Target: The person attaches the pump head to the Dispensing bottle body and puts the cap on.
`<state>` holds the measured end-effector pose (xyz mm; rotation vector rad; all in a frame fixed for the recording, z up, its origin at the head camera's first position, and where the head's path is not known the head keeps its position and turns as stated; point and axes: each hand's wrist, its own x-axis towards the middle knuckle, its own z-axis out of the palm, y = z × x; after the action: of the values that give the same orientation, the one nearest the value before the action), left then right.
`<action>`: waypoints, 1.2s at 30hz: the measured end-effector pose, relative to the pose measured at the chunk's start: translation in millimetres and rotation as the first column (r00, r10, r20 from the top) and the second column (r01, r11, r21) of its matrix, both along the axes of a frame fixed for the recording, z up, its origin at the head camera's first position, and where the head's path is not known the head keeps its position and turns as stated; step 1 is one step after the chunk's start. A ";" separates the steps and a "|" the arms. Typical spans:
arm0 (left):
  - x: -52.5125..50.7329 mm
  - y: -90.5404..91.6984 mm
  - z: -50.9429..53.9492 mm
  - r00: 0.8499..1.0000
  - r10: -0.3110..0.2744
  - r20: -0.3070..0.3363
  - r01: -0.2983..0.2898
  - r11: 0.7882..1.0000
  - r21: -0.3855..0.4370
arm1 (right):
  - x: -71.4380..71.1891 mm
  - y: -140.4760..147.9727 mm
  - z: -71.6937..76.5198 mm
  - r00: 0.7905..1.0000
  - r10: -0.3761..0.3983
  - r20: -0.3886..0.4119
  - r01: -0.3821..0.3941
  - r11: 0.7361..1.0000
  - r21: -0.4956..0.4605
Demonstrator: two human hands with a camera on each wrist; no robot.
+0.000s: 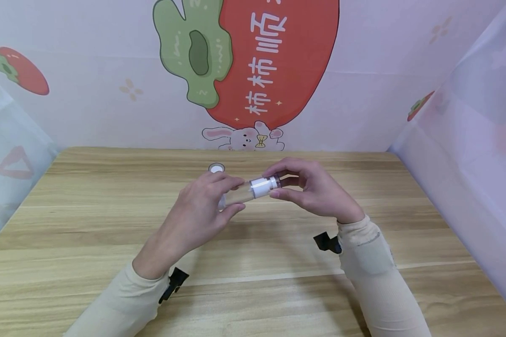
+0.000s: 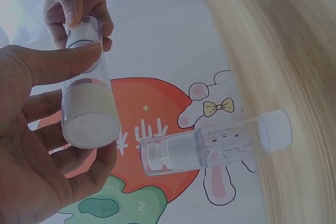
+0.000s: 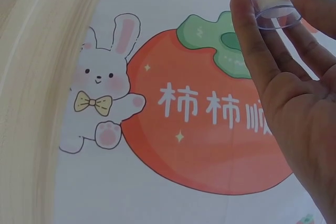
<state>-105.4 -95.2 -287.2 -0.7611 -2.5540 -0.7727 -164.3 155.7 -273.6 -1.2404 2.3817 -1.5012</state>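
Observation:
A small clear bottle [image 1: 260,188] with a white collar lies tilted nearly sideways between both hands, above the table. My left hand [image 1: 196,213] grips its base end between thumb and fingers; in the left wrist view the bottle's white base [image 2: 90,116] faces the camera. With thumb and fingers, my right hand [image 1: 316,187] holds the other end, at the clear cap [image 3: 278,16]. A second similar bottle [image 2: 226,144] stands upright on the table, mostly hidden behind the left hand in the head view, where its top [image 1: 216,167] shows.
The wooden table [image 1: 253,290] ends at a white backdrop [image 1: 375,107] printed with a persimmon and a rabbit. White sheets [image 1: 485,154] hang at both sides. Black mounts [image 1: 328,242] are worn at both wrists.

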 end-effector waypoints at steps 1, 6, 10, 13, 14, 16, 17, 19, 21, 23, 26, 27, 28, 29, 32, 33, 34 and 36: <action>-0.1 0.0 -0.2 1.000 0.000 -0.002 0.000 1.000 0.000 | -0.1 0.1 -0.4 1.000 -0.001 -0.002 0.001 1.000 -0.003; -1.0 0.9 -2.2 1.000 -0.001 -0.009 0.001 1.000 0.002 | -0.3 -0.6 -2.0 1.000 -0.007 -0.020 0.007 1.000 -0.013; -2.2 1.6 -4.9 1.000 -0.005 -0.015 0.005 1.000 0.003 | -0.6 -2.4 -3.0 1.000 -0.007 -0.030 0.006 0.999 -0.032; -2.5 1.4 -5.9 1.000 -0.005 -0.022 0.005 1.000 0.003 | -0.7 -4.2 -4.2 1.000 -0.002 -0.031 0.000 0.999 -0.055; -2.5 1.2 -6.0 1.000 -0.006 -0.023 0.006 1.000 0.004 | -0.6 -4.5 -4.4 0.999 -0.002 -0.033 0.000 0.998 -0.060; -2.5 1.0 -6.0 1.000 -0.006 -0.025 0.006 1.000 0.007 | -0.3 -5.1 -4.6 0.999 -0.004 -0.035 0.001 0.998 -0.068; -2.5 0.8 -5.9 1.000 -0.007 -0.025 0.007 1.000 0.010 | -0.2 -5.3 -4.6 0.999 -0.006 -0.036 0.004 0.998 -0.070; -2.6 0.7 -5.6 1.000 -0.009 -0.026 0.010 1.000 0.013 | -0.2 -5.3 -4.7 0.999 -0.008 -0.036 0.005 0.997 -0.073; -3.0 0.8 -5.4 1.000 -0.013 -0.027 0.013 1.000 0.015 | -0.1 -5.6 -4.8 0.999 -0.003 -0.034 0.000 0.997 -0.081; -3.1 0.8 -5.0 0.999 -0.016 -0.030 0.016 1.000 0.013 | 0.0 -6.4 -4.8 0.999 0.004 -0.032 -0.007 0.996 -0.087; -3.3 0.7 -4.7 0.999 -0.019 -0.036 0.020 1.000 0.014 | 0.4 -7.3 -4.7 0.999 0.007 -0.031 -0.010 0.996 -0.092; -3.3 0.6 -4.8 0.999 -0.020 -0.038 0.021 1.000 0.016 | 0.6 -7.4 -4.6 0.999 0.004 -0.033 -0.007 0.996 -0.091; -3.3 0.6 -4.9 0.999 -0.020 -0.041 0.021 1.000 0.017 | 0.8 -7.4 -4.5 0.999 0.000 -0.034 -0.003 0.996 -0.090; -3.4 0.8 -4.9 0.999 -0.020 -0.044 0.021 1.000 0.021 | 1.1 -7.3 -4.6 0.999 -0.005 -0.035 0.002 0.996 -0.089; -3.8 1.3 -5.5 0.998 -0.021 -0.051 0.023 0.999 0.038 | 1.7 -7.2 -4.7 0.999 -0.018 -0.040 0.015 0.996 -0.088; -4.1 1.3 -5.8 0.998 -0.021 -0.052 0.023 0.999 0.044 | 1.8 -7.4 -4.6 0.999 -0.022 -0.044 0.018 0.996 -0.087; -4.5 1.3 -6.1 0.998 -0.021 -0.052 0.024 0.998 0.051 | 2.0 -7.6 -4.6 0.999 -0.024 -0.048 0.020 0.996 -0.085; -5.2 0.6 -6.6 0.999 -0.026 -0.045 0.029 0.997 0.067 | 2.0 -8.2 -4.5 0.998 -0.026 -0.055 0.022 0.997 -0.079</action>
<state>-110.6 -94.6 -293.8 -0.7839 -2.4700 -0.8379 -162.2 147.5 -278.0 -1.2914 2.4023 -1.6027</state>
